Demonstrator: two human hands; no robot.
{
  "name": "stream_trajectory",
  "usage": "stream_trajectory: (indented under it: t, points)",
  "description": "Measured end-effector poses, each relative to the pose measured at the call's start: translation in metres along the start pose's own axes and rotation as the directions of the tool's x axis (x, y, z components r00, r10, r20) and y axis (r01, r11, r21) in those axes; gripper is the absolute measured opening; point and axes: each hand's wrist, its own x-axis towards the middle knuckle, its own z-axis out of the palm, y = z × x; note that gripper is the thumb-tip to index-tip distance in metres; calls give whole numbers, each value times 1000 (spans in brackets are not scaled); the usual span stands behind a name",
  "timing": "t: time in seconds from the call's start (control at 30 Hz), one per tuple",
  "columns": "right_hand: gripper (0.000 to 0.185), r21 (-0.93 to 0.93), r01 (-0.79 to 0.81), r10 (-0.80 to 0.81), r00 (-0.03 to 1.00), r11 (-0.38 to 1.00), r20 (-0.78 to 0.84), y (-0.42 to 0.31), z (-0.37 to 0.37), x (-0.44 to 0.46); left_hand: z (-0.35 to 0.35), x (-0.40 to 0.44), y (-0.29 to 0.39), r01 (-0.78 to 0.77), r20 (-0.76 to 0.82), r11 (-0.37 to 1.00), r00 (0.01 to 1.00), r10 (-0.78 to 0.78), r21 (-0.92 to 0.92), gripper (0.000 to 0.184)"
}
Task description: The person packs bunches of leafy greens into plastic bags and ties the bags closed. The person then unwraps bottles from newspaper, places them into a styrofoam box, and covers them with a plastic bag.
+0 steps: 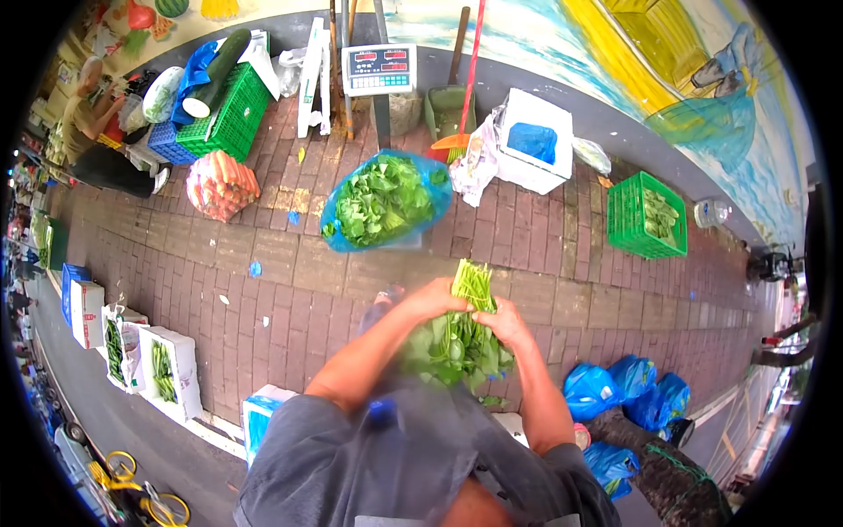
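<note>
Both my hands grip a bunch of leafy greens [458, 347] in front of my chest, its cut pale-green stems pointing away from me and its leaves hanging toward my body. My left hand [502, 321] closes around the right side of the stems. On the other side, my right hand [436, 299] wraps the same stems, its fingers partly hidden. Farther ahead, a blue plastic bag [386, 200] stuffed with similar greens lies open at the foot of a digital scale [379, 69].
A green crate [230, 110] with a large gourd and a bag of carrots [222, 185] stand front left. A white foam box [534, 140] and a green crate [648, 215] are front right. Blue bags [593, 392] sit at my right. Another person [92, 132] is far left.
</note>
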Motion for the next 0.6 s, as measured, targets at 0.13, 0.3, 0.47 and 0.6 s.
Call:
stream_trajectory:
  t: [0.13, 0.3, 0.47, 0.6]
  points:
    - [35, 90, -34, 28, 997, 995, 68, -6, -3, -6, -3, -3, 4, 23, 46, 999, 999, -22, -29, 43]
    - [35, -32, 10, -9, 1000, 999, 30, -10, 2, 1, -10, -2, 0, 15, 45, 999, 999, -16, 29, 52]
    - [31, -228, 30, -45, 997, 973, -58, -22, 14, 3, -3, 11, -32, 7, -9, 988, 1000, -9, -155, 43]
    - [31, -162, 4, -7, 1000, 987, -22, -19, 9, 7, -5, 12, -34, 17, -53, 992, 998, -24, -124, 39]
